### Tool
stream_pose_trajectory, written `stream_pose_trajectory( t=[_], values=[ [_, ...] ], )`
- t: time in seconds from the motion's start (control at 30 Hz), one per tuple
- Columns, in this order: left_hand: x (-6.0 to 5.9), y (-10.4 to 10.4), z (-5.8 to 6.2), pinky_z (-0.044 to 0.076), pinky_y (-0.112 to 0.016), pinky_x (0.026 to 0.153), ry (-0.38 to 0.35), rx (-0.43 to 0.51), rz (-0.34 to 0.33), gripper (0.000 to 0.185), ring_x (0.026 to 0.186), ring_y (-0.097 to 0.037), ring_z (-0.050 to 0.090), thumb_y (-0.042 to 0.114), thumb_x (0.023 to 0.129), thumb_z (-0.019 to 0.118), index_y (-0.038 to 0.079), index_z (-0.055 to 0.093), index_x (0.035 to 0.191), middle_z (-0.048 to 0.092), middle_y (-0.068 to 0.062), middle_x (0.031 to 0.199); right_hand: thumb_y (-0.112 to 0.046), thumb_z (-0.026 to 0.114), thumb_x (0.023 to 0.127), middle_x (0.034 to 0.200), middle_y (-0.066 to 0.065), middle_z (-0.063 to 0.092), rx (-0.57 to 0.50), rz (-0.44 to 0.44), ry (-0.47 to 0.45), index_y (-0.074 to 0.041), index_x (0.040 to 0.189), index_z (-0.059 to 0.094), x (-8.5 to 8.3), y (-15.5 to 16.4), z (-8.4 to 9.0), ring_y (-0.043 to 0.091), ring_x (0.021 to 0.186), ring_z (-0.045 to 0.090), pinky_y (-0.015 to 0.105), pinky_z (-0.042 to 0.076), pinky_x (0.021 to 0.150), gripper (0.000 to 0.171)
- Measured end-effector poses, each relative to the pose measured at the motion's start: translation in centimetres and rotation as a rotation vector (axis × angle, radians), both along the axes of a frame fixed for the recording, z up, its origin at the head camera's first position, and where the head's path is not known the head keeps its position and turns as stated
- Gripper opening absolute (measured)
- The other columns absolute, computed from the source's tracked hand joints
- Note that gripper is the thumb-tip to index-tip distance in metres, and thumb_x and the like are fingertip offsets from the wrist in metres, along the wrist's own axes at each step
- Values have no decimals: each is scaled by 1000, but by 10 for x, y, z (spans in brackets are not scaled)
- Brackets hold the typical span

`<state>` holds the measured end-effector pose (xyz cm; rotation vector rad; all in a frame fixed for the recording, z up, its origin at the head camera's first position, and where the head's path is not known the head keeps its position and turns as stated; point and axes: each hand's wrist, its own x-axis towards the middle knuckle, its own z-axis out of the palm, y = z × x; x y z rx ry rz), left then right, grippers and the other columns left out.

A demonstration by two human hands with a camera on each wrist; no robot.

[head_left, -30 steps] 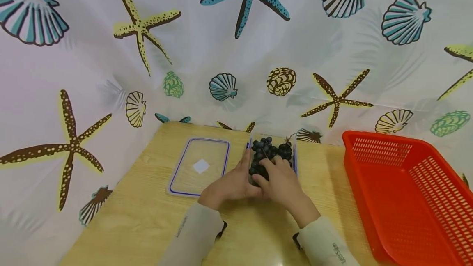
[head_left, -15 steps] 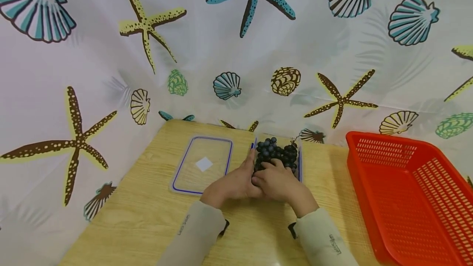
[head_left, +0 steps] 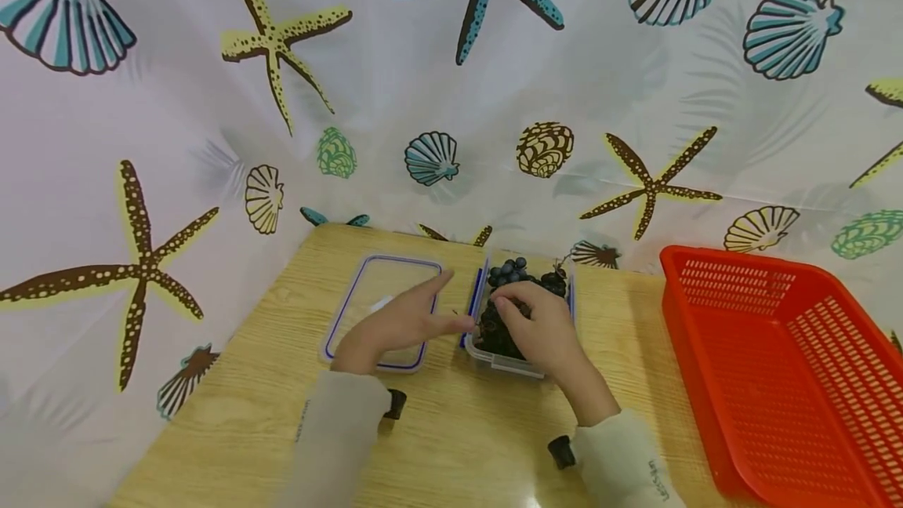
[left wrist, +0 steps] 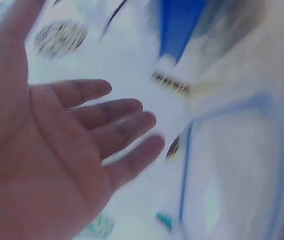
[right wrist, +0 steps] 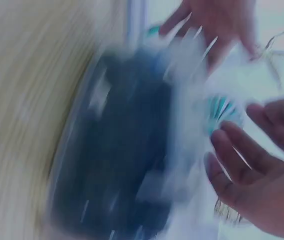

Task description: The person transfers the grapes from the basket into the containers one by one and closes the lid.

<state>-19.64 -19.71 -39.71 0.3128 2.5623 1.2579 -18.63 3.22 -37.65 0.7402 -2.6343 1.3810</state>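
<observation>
Dark grapes point(head_left: 506, 270) fill a clear plastic box point(head_left: 511, 365), blurred in the right wrist view. My right hand point(head_left: 543, 332) is over the box's near part, hiding some grapes; in the right wrist view its fingers point(right wrist: 241, 160) bend loosely with nothing seen between them. Left of the box, my left hand point(head_left: 405, 321) hovers partly over the blue-edged clear lid point(head_left: 363, 288), thumb and fingers spread apart. The left wrist view shows a bare palm point(left wrist: 47, 145), with the lid point(left wrist: 226, 170) at the right and a blue latch point(left wrist: 179, 30) above.
A red plastic basket point(head_left: 755, 382) stands at the right of the wooden table point(head_left: 451, 445). A white cloth point(head_left: 395, 100) with shells and starfish hangs behind and along the left side.
My left hand has left the box's side and moved left over the lid. My right hand has lifted from the grapes, baring the box's near edge.
</observation>
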Motion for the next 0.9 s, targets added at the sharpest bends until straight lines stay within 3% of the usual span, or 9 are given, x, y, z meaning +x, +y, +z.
stream_pose_trajectory(
  t=[0.13,0.23,0.33,0.47,0.57,0.63,0.7,0.8,0.9],
  values=[
    [2,-38,4,23,-64,113,43,-120,128,90,148,-44,20,59,99,56,5,20,162,21,-22,164,-13,59,104,111,12,71,-274,67,-93,-3,118,72,18,-37,7,26,99,68,42,55,87,21],
    [4,-60,0,20,-70,110,4,-283,214,83,145,-52,20,46,104,54,-6,20,158,20,-33,159,-11,57,104,120,15,68,-334,149,-250,-1,128,67,28,-73,3,30,110,65,42,53,93,27],
    [6,-71,-6,22,-75,106,-68,-397,272,83,139,-60,23,37,102,58,-14,17,155,20,-41,154,-18,55,105,144,16,54,-164,150,-384,-8,144,56,32,-108,-8,32,136,47,51,41,107,41],
    [6,-72,-13,26,-72,105,-110,-413,296,90,134,-64,27,31,98,64,-19,12,152,24,-45,149,-28,60,100,164,25,13,69,33,-445,-10,158,37,27,-138,-26,41,152,5,65,19,114,64],
    [5,-67,-14,29,-70,106,-95,-411,293,91,134,-64,27,31,98,64,-21,11,151,26,-46,148,-28,62,98,161,35,-4,57,-90,-464,-4,160,28,18,-148,-36,49,149,-7,70,15,112,74],
    [4,-65,-14,29,-69,106,-90,-405,296,89,135,-64,25,31,100,61,-21,10,151,25,-47,147,-26,63,97,160,37,-3,12,-140,-475,-2,160,26,11,-149,-40,51,148,-3,70,18,111,76],
    [4,-64,-12,28,-69,107,-85,-391,300,84,135,-65,23,30,103,56,-21,10,151,22,-49,147,-23,62,96,160,36,5,-64,-169,-506,-3,160,25,7,-148,-42,51,146,15,66,31,106,77],
    [5,-67,-11,28,-68,108,-85,-370,318,75,135,-65,23,26,106,47,-22,10,150,20,-50,146,-16,64,92,159,31,18,-177,-200,-543,-8,160,27,2,-143,-41,43,128,43,53,45,89,78],
    [6,-71,-8,31,-67,107,-90,-353,332,73,133,-64,27,26,107,42,-24,9,149,21,-51,145,-12,64,89,157,25,26,-272,-219,-557,-12,159,31,-1,-139,-38,37,112,48,45,42,77,77]
  ],
)
